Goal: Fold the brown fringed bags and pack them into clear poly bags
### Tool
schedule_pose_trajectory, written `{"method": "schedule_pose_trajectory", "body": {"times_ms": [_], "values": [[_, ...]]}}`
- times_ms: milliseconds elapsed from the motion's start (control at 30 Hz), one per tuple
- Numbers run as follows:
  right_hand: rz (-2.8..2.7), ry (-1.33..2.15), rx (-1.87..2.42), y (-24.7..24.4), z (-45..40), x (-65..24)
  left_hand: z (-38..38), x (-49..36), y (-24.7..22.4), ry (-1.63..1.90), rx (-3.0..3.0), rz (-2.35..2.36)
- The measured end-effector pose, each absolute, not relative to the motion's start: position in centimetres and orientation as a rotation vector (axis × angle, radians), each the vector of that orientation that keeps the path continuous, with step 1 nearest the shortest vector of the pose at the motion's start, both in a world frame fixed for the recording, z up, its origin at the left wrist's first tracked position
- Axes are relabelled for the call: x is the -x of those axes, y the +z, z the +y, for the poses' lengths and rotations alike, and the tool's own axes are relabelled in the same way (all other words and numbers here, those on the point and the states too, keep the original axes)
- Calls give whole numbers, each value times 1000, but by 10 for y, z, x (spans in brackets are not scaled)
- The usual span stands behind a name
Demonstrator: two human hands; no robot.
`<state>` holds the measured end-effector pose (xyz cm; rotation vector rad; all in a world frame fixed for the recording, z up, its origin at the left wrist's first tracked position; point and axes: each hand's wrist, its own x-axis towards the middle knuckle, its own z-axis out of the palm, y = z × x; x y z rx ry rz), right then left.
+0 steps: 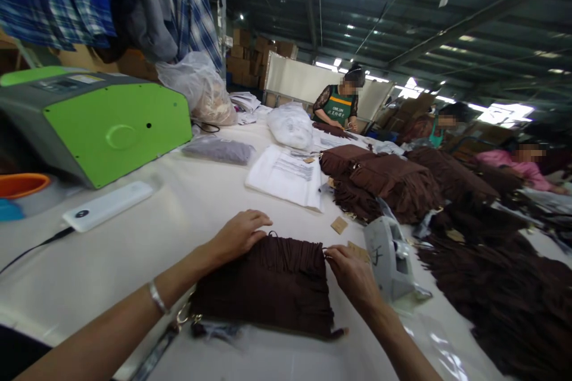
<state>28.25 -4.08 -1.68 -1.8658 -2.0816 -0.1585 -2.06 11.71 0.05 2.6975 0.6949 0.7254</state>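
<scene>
A dark brown fringed bag (263, 289) lies flat on the white table (201, 190) in front of me, with metal clasps at its lower left corner. My left hand (243, 235) rests at the bag's upper left edge, fingers apart, thumb against the fabric. At the upper right corner, my right hand (351, 271) pinches a thin dark cord or strand of the bag. Just right of that hand stands a grey tape dispenser (388, 259), and a small brown tag (339, 225) lies beyond it.
A green machine (120, 131) and a white power bank (107, 205) sit at left. White packaging (286, 177) lies ahead. Brown bags are stacked (388, 181) at right, beside a fringed heap (509, 292). A person in a green apron (338, 108) works opposite; others are at right.
</scene>
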Motion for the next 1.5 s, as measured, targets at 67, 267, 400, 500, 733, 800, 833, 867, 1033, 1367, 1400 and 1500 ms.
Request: {"method": "schedule_pose_trajectory", "body": {"times_ms": [67,267,400,500,733,800,833,867,1033,1367,1400,1500], "values": [[-2049,-183,1809,-18,-40,-280,122,-3,-3,522,-2809,639],[-1942,-100,1665,-21,-45,-271,129,-32,-8,311,-2893,673],[-1971,-199,1687,-24,-47,-274,125,-27,0,362,-2876,667],[-2076,-363,1754,-25,-45,-280,115,-15,1,394,-2826,583],[-2099,-456,1749,-33,-34,-282,81,26,-6,476,-2644,305],[-2039,-422,1727,-34,-33,-282,72,36,-1,488,-2607,298],[-2011,-400,1710,-34,-34,-282,69,40,2,501,-2586,303],[-1989,-374,1688,-34,-35,-282,66,42,5,520,-2566,309],[-1968,-218,1586,-34,-51,-269,63,35,18,607,-2511,333],[-2003,-55,1505,-42,-77,-229,67,-4,16,600,-2501,278],[-2010,-46,1505,-43,-78,-228,68,-8,17,595,-2498,283],[-2031,-30,1504,-42,-82,-226,73,-28,20,563,-2518,332]]}}
